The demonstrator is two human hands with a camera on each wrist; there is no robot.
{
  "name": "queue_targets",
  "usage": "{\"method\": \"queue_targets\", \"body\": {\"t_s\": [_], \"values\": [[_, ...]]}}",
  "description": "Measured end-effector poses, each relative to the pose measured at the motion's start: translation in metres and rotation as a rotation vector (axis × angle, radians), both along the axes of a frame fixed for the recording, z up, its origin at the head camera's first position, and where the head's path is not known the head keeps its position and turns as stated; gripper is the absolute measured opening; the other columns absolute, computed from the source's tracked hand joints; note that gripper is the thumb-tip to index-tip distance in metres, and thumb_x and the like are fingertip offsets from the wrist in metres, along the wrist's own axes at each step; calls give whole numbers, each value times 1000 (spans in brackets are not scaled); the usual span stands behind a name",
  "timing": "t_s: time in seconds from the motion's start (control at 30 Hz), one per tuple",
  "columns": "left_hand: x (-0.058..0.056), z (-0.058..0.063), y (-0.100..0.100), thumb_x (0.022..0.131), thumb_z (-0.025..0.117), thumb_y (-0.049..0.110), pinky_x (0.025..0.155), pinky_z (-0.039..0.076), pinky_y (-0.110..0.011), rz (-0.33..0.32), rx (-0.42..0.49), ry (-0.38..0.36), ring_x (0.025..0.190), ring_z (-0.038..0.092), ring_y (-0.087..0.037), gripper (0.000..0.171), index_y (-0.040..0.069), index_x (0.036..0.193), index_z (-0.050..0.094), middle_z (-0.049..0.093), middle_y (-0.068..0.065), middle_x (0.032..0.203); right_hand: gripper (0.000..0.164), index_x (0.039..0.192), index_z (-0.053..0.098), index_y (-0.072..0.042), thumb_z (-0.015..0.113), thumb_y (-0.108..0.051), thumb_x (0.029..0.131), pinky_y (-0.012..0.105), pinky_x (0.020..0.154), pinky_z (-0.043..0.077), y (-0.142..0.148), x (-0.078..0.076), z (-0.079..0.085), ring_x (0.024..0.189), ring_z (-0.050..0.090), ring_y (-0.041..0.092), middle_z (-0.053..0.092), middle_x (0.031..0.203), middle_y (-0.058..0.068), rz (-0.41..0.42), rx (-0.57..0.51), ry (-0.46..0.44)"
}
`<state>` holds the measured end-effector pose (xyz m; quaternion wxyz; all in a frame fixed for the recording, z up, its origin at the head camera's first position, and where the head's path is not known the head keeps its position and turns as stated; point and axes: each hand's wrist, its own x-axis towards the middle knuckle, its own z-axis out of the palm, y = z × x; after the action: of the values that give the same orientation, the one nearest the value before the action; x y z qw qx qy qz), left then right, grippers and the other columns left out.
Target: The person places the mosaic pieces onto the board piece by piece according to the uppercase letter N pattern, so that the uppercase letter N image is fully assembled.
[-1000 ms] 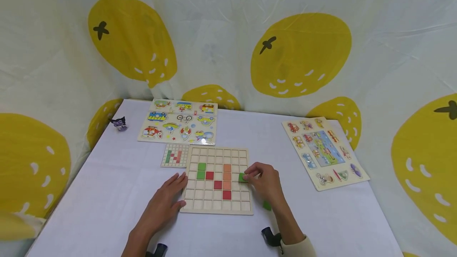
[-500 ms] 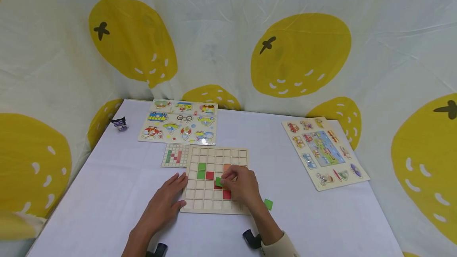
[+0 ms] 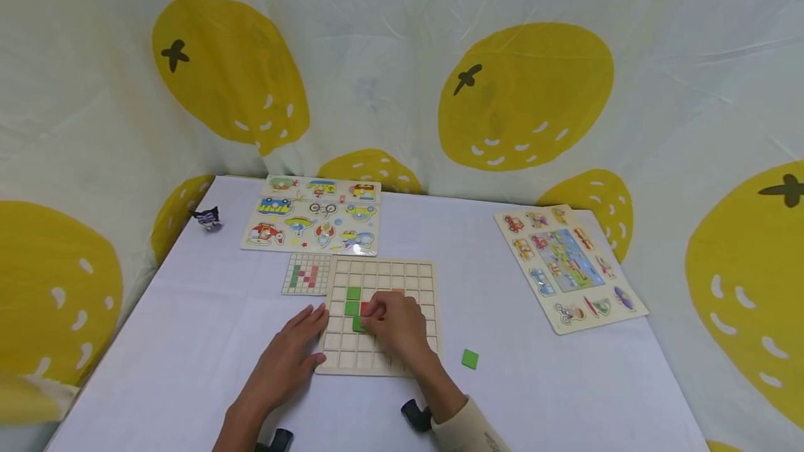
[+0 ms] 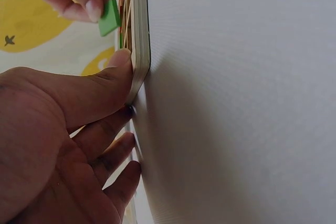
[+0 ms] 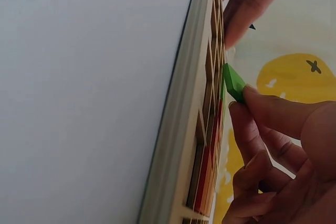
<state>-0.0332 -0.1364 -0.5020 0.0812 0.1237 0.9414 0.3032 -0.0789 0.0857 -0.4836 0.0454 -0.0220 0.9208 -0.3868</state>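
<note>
My right hand (image 3: 402, 330) pinches a green square tile (image 3: 359, 324) between thumb and fingertips, over the left part of a wooden grid board (image 3: 352, 371). In the right wrist view this held tile (image 5: 234, 83) is tilted, one edge close to the board's face. Two green tiles (image 3: 353, 300) sit in cells just above it, one below the other. Part of a red tile (image 3: 364, 307) and an orange tile (image 3: 398, 291) show around my right hand, which hides other cells. My left hand (image 3: 285, 361) rests against the board's left edge, fingers extended, its thumb (image 4: 118, 66) on the rim.
A loose green tile (image 3: 470, 358) lies on the white cloth right of the board. A small pattern card (image 3: 306, 274) adjoins the board's upper left. Behind are a vehicle puzzle (image 3: 314, 215), another puzzle (image 3: 571, 270) at right, and a small dark figurine (image 3: 208, 219) at left.
My right hand has carried the green tile leftward across the board, from its right edge to below the two green tiles. My left hand has stayed at the left edge.
</note>
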Motion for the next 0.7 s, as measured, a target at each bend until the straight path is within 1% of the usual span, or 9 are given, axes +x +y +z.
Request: {"method": "queue_targets", "body": {"t_s": [0.2, 0.4, 0.6, 0.7], "values": [[1, -2, -1, 89, 84, 9, 125, 38, -60, -11, 0, 23, 160, 35, -35, 77, 7, 159, 50, 46, -6, 168, 20, 77, 73, -24, 89, -17, 85, 26, 56, 43, -10, -3, -1, 62, 57, 3, 64, 64, -13, 9, 13, 27], [0, -1, -1, 89, 85, 10, 125, 38, -59, -10, -10, 19, 160, 35, -35, 79, 7, 159, 49, 46, -6, 168, 22, 74, 71, -25, 90, -18, 84, 26, 55, 41, -19, -4, -5, 61, 54, 2, 60, 61, -14, 25, 66, 27], [0, -1, -1, 89, 85, 11, 126, 38, -58, 0, -9, 9, 160, 35, -35, 79, 8, 159, 49, 46, -6, 168, 18, 76, 73, -24, 88, -17, 85, 26, 55, 40, -22, -5, -7, 60, 53, 2, 59, 61, -15, 42, 102, 30], [0, -1, -1, 89, 85, 11, 126, 37, -59, 0, -6, 7, 161, 35, -35, 79, 8, 159, 49, 46, -6, 168, 17, 77, 75, -23, 88, -16, 85, 26, 54, 41, -20, -5, -7, 60, 54, 3, 60, 61, -14, 48, 100, 24]]}}
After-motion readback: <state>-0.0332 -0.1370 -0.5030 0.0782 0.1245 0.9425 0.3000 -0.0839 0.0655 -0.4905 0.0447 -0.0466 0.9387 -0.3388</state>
